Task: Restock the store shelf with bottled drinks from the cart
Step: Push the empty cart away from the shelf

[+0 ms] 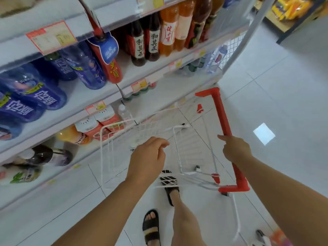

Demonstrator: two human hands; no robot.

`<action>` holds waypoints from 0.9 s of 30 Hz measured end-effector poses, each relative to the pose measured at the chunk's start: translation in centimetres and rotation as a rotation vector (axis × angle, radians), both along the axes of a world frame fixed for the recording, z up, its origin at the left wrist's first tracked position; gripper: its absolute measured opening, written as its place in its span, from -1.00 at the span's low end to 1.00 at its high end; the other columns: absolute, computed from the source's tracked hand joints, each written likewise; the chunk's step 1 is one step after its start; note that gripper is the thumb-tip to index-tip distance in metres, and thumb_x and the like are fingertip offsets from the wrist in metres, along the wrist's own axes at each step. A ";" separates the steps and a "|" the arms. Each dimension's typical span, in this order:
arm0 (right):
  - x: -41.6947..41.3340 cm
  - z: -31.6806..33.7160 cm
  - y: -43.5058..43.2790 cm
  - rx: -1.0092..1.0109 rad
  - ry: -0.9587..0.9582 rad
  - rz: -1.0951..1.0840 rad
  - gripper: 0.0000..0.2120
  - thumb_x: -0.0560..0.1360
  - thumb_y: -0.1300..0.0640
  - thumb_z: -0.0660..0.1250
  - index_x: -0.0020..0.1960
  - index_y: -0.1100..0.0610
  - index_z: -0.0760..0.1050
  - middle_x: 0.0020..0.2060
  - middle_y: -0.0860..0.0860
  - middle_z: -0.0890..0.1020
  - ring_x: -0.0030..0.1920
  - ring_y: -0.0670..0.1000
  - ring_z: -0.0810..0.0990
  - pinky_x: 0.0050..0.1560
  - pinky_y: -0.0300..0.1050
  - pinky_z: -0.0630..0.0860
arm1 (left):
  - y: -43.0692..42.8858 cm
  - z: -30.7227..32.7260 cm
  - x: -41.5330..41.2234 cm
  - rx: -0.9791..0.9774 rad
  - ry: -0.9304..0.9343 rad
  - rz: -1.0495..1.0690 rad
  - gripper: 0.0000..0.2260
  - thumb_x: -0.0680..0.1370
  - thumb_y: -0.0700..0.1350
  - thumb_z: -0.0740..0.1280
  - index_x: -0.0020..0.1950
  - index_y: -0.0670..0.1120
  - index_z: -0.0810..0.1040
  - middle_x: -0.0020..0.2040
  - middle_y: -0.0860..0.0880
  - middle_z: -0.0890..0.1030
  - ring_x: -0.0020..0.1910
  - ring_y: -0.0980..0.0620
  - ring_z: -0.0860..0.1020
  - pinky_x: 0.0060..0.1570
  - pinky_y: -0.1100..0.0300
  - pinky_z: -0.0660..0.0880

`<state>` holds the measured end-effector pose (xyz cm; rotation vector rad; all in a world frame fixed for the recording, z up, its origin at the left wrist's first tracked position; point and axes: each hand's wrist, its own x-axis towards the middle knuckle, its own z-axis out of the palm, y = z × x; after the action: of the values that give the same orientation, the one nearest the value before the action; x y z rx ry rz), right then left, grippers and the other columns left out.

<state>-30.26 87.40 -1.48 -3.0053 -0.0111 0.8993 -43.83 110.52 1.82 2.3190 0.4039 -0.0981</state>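
Note:
A white wire cart (103, 139) with a red handle (222, 112) stands in front of me, and I see no bottles in its basket. My left hand (147, 157) hovers over the basket with its fingers loosely curled, holding nothing. My right hand (236, 150) grips the red handle near its middle. The store shelf (99, 96) runs along the left. It holds blue bottles (35, 98), dark tea bottles (143, 48) and orange drink bottles (168, 32).
Lower shelves hold juice bottles (74, 134) and dark bottles (46, 156). My feet in black sandals (169, 185) stand on the white tiled floor (276, 96) beside the cart. Another shelf unit with yellow packs (291, 8) stands at the far right.

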 end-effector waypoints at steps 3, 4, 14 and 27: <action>-4.8 0.6 -1.8 0.081 0.062 -0.146 -0.48 0.51 0.29 0.10 0.41 -0.08 0.32 0.33 0.11 0.46 0.17 0.14 0.52 0.02 -0.13 0.45 | -3.4 0.0 -1.1 -0.046 0.042 -0.123 -0.76 0.59 -0.17 0.17 0.17 0.03 0.54 0.12 0.16 0.56 0.04 0.16 0.54 -0.01 0.39 0.35; -6.3 0.8 -2.2 0.113 0.087 -0.196 -0.50 0.52 0.27 0.11 0.41 -0.06 0.32 0.32 0.12 0.47 0.19 0.15 0.51 0.08 -0.12 0.44 | -4.5 0.1 -1.5 -0.065 0.065 -0.165 -0.76 0.60 -0.16 0.16 0.19 0.03 0.53 0.13 0.16 0.55 0.06 0.15 0.53 0.01 0.37 0.38; -14.6 4.0 -6.5 0.173 0.416 -0.125 -0.53 0.54 0.09 0.16 0.44 0.01 0.24 0.18 0.16 0.54 0.10 0.16 0.56 0.10 0.03 0.52 | -13.5 -2.3 -8.2 -0.088 0.387 -0.664 -0.65 0.60 0.04 0.17 0.39 0.07 0.34 0.27 0.02 0.45 0.18 0.00 0.48 0.14 0.07 0.43; -18.5 -0.3 -16.8 0.117 0.247 0.105 -0.53 0.44 -0.39 -0.01 -0.11 -0.03 0.40 -0.33 -0.16 0.42 -0.17 -0.05 0.49 0.32 0.08 0.19 | -14.2 -5.2 -4.6 0.411 0.120 -0.948 -0.62 0.62 -0.07 0.15 0.44 0.14 0.25 0.23 0.08 0.49 0.14 -0.01 0.46 0.14 0.12 0.26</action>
<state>-48.73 70.63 -1.81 -2.7886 -0.2144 1.2270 -48.42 96.35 -3.33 2.7171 -0.7128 -0.6628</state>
